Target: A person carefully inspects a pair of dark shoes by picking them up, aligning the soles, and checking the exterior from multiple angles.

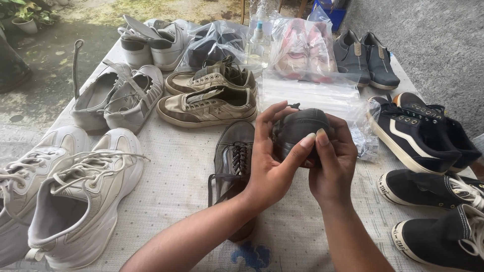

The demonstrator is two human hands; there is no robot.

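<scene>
Both hands are clamping on one grey shoe: the left hand (pixel 269 161) is wrapping its near side with the thumb laid over the top, and the right hand (pixel 333 163) is gripping its far side, fingers curled over the toe. The grey shoe (pixel 298 130) is being held up off the table (pixel 176 181), toe towards the camera, right between the palms. Its mate (pixel 233 156) is lying just left of the left hand, laces loose. Judging by the grip, the shoe is being turned over and looked at; whatever comes next is calling for a firm two-handed hold while it rotates, or a careful setting down beside its mate.

Counting outward: two white trainers (pixel 75 196) far left of the left hand, two grey slip-ons (pixel 118 95) beyond them, two tan sneakers (pixel 209 95) ahead, two navy sneakers (pixel 423 131) right of the right hand, and two black canvas shoes (pixel 438 211) nearer. Bagged pairs (pixel 302 48) are sitting further ahead, probably two, though the plastic is blurring them.
</scene>
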